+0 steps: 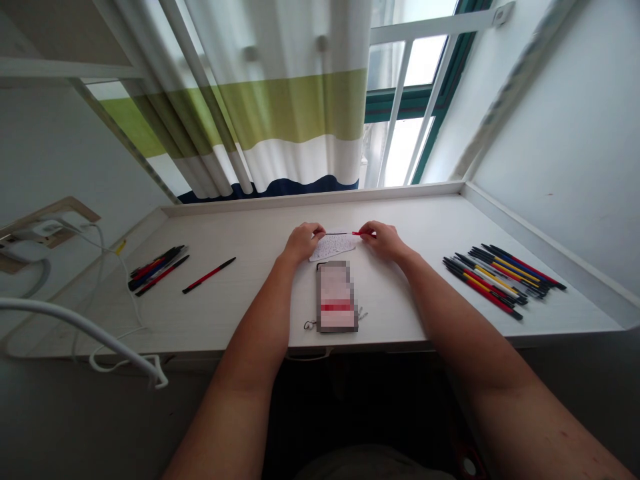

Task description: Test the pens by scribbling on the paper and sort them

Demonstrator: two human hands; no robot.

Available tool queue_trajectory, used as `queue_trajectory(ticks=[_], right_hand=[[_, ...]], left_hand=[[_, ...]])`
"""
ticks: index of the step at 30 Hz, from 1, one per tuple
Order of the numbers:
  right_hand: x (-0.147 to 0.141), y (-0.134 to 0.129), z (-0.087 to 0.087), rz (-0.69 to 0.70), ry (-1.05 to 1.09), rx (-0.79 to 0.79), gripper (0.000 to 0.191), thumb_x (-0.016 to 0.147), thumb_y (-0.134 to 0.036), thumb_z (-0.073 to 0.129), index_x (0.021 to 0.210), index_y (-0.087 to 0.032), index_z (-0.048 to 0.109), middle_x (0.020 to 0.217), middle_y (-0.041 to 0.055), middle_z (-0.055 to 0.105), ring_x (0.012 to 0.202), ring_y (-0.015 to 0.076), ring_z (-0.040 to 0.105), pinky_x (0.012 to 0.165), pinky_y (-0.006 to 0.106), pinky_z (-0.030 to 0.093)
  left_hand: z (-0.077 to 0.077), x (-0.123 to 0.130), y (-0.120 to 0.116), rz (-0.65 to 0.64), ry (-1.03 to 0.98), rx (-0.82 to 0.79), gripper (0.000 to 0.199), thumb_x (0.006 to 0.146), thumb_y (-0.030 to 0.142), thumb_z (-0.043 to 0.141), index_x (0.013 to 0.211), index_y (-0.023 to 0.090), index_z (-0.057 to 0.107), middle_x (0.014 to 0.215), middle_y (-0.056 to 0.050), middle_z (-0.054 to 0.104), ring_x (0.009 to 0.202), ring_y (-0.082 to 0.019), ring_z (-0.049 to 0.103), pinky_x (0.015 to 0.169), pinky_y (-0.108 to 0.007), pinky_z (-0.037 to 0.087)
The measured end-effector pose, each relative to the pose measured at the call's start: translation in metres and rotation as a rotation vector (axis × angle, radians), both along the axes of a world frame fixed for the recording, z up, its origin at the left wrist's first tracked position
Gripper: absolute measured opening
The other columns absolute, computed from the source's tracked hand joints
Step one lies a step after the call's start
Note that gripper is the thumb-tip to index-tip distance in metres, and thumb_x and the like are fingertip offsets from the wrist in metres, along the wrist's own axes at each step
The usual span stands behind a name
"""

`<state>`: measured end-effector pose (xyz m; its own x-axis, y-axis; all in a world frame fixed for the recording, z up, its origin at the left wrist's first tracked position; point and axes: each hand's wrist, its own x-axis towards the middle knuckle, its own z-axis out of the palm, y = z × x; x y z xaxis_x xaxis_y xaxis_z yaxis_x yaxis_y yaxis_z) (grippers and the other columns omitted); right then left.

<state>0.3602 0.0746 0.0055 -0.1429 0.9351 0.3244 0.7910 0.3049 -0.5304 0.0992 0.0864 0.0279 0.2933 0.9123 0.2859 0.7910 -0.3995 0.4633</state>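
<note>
My left hand is closed, pinching one end of a thin dark pen refill that lies level above the table. Facing it, my right hand pinches a small red pen part. The refill's pale tip points at the red part; whether the two touch I cannot tell. Just below them a sheet of paper with handwriting lies on the white desk. Nearer to me, between my forearms, rests a phone-like object with a blurred-out face.
At the right lie several pens in mixed colours. A smaller pile of pens sits at the left, with a single red-and-black pen beside it. A white curved tube and cables cross the left front. Raised edging borders the desk's back.
</note>
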Motion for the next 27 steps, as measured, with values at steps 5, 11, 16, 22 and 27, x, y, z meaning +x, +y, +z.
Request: queue_trajectory(ticks=[5,11,16,22,27], right_hand=[[0.007,-0.001,0.002,-0.013,0.023,0.005,0.013,0.090,-0.023,0.061,0.093,-0.025,0.074,0.100,0.0040,0.076,0.094,0.0244,0.067,0.104,0.048,0.039],[-0.001,-0.003,0.004,0.026,0.008,0.001,0.015,0.091,-0.025,0.059,0.095,-0.024,0.073,0.101,0.0043,0.076,0.093,0.0247,0.067,0.103,0.048,0.038],[-0.008,-0.003,0.005,0.049,-0.017,0.025,0.016,0.092,-0.024,0.058,0.096,-0.024,0.073,0.103,0.0051,0.075,0.094,0.0249,0.066,0.101,0.047,0.036],[0.000,-0.003,0.006,0.009,-0.014,0.027,0.015,0.093,-0.024,0.057,0.094,-0.023,0.072,0.102,0.0060,0.074,0.093,0.0255,0.065,0.099,0.047,0.037],[0.003,-0.003,0.007,0.009,-0.006,0.024,0.013,0.092,-0.023,0.058,0.093,-0.023,0.071,0.101,0.0055,0.074,0.092,0.0249,0.064,0.097,0.046,0.038]], left_hand=[[0.000,-0.003,0.000,0.009,-0.013,0.002,0.017,0.096,0.025,0.061,0.100,0.020,0.076,0.105,-0.009,0.075,0.097,-0.023,0.068,0.093,-0.036,0.052],[-0.001,-0.001,0.000,-0.008,-0.007,0.003,0.016,0.096,0.025,0.061,0.099,0.020,0.076,0.103,-0.008,0.074,0.096,-0.022,0.066,0.092,-0.035,0.052],[-0.001,0.001,0.001,-0.027,-0.032,0.017,0.016,0.095,0.024,0.061,0.100,0.019,0.075,0.103,-0.009,0.074,0.095,-0.022,0.066,0.091,-0.036,0.052],[0.000,-0.003,0.001,-0.008,-0.051,0.017,0.016,0.096,0.024,0.060,0.100,0.019,0.075,0.104,-0.010,0.074,0.096,-0.023,0.066,0.092,-0.037,0.053],[-0.001,-0.004,0.002,-0.022,-0.064,0.020,0.015,0.095,0.023,0.062,0.099,0.019,0.075,0.103,-0.009,0.074,0.096,-0.022,0.066,0.093,-0.037,0.052]])
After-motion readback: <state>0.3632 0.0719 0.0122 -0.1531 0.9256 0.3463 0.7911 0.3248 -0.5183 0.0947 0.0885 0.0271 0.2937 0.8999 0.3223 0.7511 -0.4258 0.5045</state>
